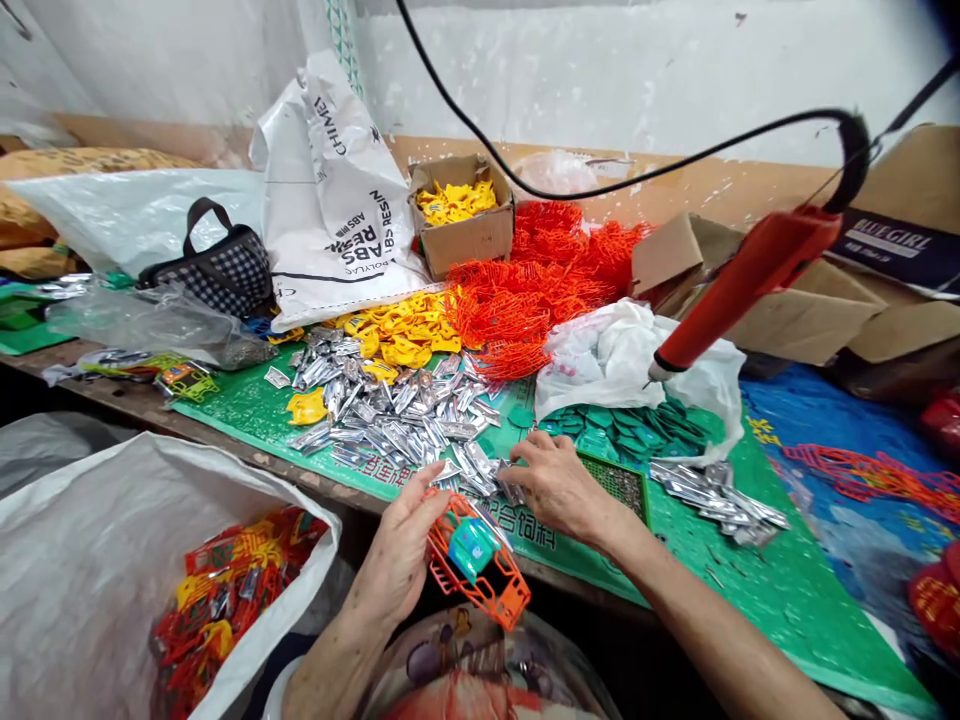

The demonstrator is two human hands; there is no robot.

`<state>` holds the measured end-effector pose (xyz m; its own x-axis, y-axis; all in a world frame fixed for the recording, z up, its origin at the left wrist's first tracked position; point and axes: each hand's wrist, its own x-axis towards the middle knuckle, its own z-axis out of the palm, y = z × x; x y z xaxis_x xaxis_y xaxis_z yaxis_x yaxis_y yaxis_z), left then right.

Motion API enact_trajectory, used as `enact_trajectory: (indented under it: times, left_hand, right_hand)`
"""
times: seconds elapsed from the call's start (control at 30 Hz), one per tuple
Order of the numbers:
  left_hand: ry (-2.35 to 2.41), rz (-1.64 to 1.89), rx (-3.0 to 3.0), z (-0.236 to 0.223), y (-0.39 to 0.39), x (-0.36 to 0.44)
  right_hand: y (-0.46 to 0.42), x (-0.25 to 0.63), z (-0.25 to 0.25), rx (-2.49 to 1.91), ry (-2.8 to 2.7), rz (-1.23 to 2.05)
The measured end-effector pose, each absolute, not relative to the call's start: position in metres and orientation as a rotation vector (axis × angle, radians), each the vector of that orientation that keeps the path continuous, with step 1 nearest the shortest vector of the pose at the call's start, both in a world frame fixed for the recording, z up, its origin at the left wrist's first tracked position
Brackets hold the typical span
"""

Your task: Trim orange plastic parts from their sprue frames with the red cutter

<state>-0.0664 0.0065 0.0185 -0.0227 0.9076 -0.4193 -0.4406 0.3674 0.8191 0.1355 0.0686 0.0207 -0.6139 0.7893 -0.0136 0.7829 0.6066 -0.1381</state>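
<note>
Orange frame (513,602) is gripped btwn thumb & fingers of the L hand (397,555), held tilted just off the near edge of the table (810,610), in front of the body. Teal pc (472,548) sits mid-frame, so that part looks in place; can't tell if it's fixed. A silver strip seems to lie along the frame's edge nearest the R hand (559,485).

R hand: fingers curled down at the near end of the silver pcs (405,415), touching them; can't tell if one is pinched.

Supply's well short of used up, I'd judge: yellow pcs (409,335) beyond the L hand, pile of orange frames (525,300) beyond the R hand, teal pcs (637,430) in a white bag (600,350) beyond & right of it. Green tray (647,500) w/ small metal bits just right of R hand; red screwdriver (742,290) hangs above, up & right.

Left of L hand, a white sack (82,570) holds mixed orange/yellow/silver items (225,590), prob. put-together ones, i.e. a fair batch done.
</note>
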Motion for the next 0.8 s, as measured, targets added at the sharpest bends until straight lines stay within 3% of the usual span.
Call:
enact_trajectory:
  times: [0.47, 0.7, 0.8]
  left_hand:
    - [1.079, 1.241, 0.393, 0.019, 0.01, -0.074]
    - [1.011, 1.268, 0.397, 0.024, 0.014, -0.068]
    - [0.99, 1.245, 0.355, 0.022, 0.015, -0.064]
  right_hand:
    - [0.07, 0.138, 0.027, -1.334, -2.496, 0.575]
    - [0.047, 0.129, 0.036, -1.069, -1.693, 1.55]
    - [0.04, 0.124, 0.032, -1.065, -1.559, 1.663]
